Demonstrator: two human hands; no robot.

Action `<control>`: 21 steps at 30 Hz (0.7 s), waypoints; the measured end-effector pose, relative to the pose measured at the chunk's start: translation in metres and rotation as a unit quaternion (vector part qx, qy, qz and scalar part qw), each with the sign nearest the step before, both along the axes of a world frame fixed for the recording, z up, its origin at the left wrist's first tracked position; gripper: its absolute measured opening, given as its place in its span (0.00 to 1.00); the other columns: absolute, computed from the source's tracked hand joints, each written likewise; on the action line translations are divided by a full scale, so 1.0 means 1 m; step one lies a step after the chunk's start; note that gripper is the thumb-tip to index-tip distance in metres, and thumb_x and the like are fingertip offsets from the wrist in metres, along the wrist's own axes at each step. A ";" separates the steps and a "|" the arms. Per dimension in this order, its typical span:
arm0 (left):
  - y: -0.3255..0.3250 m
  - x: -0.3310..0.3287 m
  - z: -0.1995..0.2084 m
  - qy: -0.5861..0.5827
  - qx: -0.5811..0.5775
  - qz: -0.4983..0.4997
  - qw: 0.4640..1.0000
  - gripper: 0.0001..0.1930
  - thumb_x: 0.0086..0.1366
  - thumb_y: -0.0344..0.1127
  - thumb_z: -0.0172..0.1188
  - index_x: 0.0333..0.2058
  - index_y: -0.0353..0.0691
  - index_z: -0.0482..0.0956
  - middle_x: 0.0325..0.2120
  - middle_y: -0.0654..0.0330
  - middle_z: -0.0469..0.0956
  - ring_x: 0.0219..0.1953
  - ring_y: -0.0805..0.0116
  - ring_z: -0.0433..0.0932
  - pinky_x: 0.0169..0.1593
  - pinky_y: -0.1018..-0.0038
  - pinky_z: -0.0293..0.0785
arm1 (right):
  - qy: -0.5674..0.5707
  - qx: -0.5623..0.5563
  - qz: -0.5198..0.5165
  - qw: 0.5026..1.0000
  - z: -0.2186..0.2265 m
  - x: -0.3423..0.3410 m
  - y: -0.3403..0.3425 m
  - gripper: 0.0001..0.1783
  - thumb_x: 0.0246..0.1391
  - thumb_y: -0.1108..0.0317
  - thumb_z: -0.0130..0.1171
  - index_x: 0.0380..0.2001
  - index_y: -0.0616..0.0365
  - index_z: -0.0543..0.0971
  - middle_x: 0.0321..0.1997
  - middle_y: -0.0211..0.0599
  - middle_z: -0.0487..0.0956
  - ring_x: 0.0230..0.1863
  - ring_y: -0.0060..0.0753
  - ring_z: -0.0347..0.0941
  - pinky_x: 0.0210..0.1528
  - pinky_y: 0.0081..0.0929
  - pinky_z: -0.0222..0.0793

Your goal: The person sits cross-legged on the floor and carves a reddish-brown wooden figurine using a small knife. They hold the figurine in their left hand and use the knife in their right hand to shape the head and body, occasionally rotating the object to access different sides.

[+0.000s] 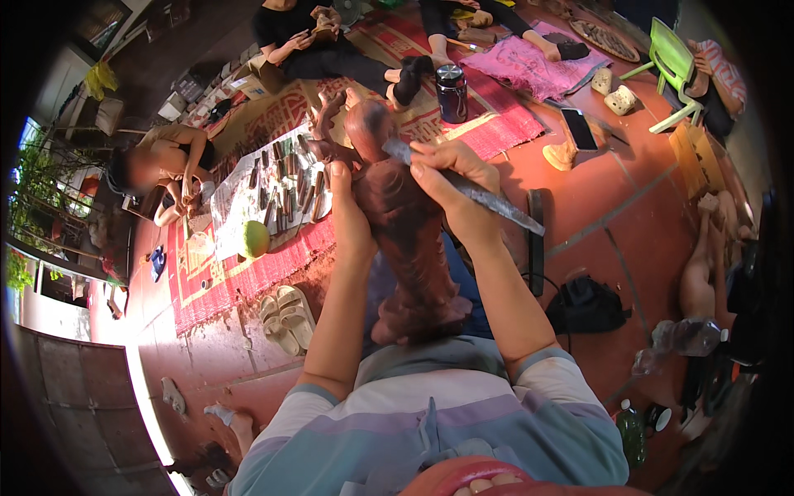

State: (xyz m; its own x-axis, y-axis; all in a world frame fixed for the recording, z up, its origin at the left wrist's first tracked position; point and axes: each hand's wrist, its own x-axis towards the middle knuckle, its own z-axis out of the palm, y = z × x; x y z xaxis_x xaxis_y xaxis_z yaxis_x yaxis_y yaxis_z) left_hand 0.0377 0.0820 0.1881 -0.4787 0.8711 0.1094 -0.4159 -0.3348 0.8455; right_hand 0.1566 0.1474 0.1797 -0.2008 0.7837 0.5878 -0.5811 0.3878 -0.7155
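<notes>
The left hand (354,227) firmly holds the carved figure (403,217). The right hand (463,178) pinches 1 grey strip (506,206) beside the figure's head.

2 forearms raised ahead of torso | left forearm (335,306) steep, leaning slightly right | left hand (353,219) in a grip, thumb pointing up, other fingers mostly hidden | right forearm (511,285) slanting up and left | right hand (459,178) closed, thumb and fingers pinching, fingers curled | hands apart
</notes>
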 end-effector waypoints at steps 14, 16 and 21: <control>-0.003 -0.004 -0.005 0.009 -0.001 0.017 1.000 0.30 0.67 0.59 0.42 0.53 0.38 0.67 0.47 0.53 0.74 0.47 0.62 0.76 0.54 0.67 0.71 | -0.054 -0.110 0.099 0.988 0.018 0.019 -0.002 0.04 0.49 0.77 0.61 0.30 0.65 0.79 0.32 0.33 0.79 0.35 0.19 0.75 0.37 0.15 0.70; -0.005 0.002 -0.001 0.015 0.002 0.001 1.000 0.30 0.67 0.59 0.42 0.53 0.37 0.67 0.47 0.53 0.75 0.47 0.62 0.76 0.53 0.67 0.71 | 0.013 -0.155 0.113 0.981 0.022 0.014 -0.001 0.04 0.49 0.78 0.61 0.30 0.65 0.79 0.33 0.34 0.80 0.36 0.18 0.75 0.39 0.15 0.71; 0.001 -0.002 -0.005 0.006 -0.012 0.026 1.000 0.31 0.67 0.60 0.42 0.53 0.36 0.67 0.46 0.52 0.75 0.47 0.62 0.76 0.53 0.67 0.71 | -0.013 -0.038 0.069 0.997 -0.004 0.010 -0.002 0.06 0.49 0.79 0.61 0.32 0.65 0.80 0.34 0.33 0.80 0.35 0.16 0.74 0.40 0.14 0.70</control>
